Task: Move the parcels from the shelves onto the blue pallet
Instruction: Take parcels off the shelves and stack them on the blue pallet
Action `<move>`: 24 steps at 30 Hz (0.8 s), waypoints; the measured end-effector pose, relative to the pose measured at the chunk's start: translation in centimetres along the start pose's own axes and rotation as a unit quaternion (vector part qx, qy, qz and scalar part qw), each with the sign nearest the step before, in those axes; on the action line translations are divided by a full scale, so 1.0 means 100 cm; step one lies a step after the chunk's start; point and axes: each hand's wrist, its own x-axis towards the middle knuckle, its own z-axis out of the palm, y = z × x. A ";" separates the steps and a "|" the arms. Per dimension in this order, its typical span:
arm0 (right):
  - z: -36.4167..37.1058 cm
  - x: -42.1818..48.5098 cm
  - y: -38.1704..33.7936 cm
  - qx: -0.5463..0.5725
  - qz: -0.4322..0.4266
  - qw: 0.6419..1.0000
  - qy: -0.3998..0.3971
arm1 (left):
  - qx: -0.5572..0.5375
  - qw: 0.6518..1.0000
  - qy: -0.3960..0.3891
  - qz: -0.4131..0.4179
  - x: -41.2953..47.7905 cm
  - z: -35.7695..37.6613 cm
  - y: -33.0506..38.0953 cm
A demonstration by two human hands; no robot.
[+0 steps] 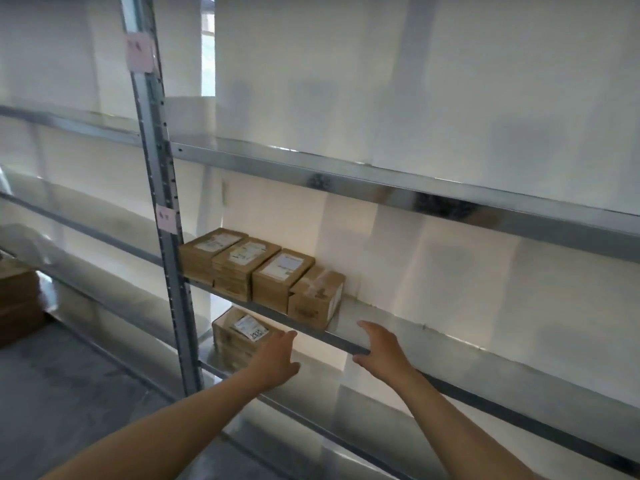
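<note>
Left hand (277,358) and right hand (379,351) empty, fingers loose and apart, at the front lip of the metal shelf (415,329). Four parcels (263,271) sit in a row on it, up-left of the hands, long axes running back, labels up. One lower parcel (239,336) underneath. White wall (450,81), grey floor (69,393).

4 brown parcels are counted side by side on the middle shelf (485,368): the leftmost parcel (204,252), the second parcel (242,268), the third parcel (280,275) and the rightmost parcel (317,296). The second is seen to be made of several thin layers, whose number cannot be told. 1 further parcel pile (239,337) is counted on the lower shelf (329,403). With the top shelf (346,181), 3 shelf levels are counted. 1 upright post (162,188) is seen, with 2 pink tags: the upper tag (140,53) and the lower tag (166,218). 1 cardboard stack (19,306) is counted at the far left. 2 hands are seen: the left hand (277,358) and the right hand (381,351).
</note>
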 end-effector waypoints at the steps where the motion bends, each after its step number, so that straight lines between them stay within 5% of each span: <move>1: -0.001 0.018 -0.005 -0.001 -0.003 1.000 -0.002 | -0.005 1.000 0.008 -0.005 0.013 -0.010 -0.005; 12: 0.022 0.146 -0.022 0.012 0.023 0.998 -0.050 | -0.008 0.999 0.000 0.034 0.128 -0.032 -0.026; 24: 0.059 0.189 -0.035 0.035 0.128 0.991 -0.016 | 0.121 0.979 0.002 0.165 0.217 -0.018 -0.050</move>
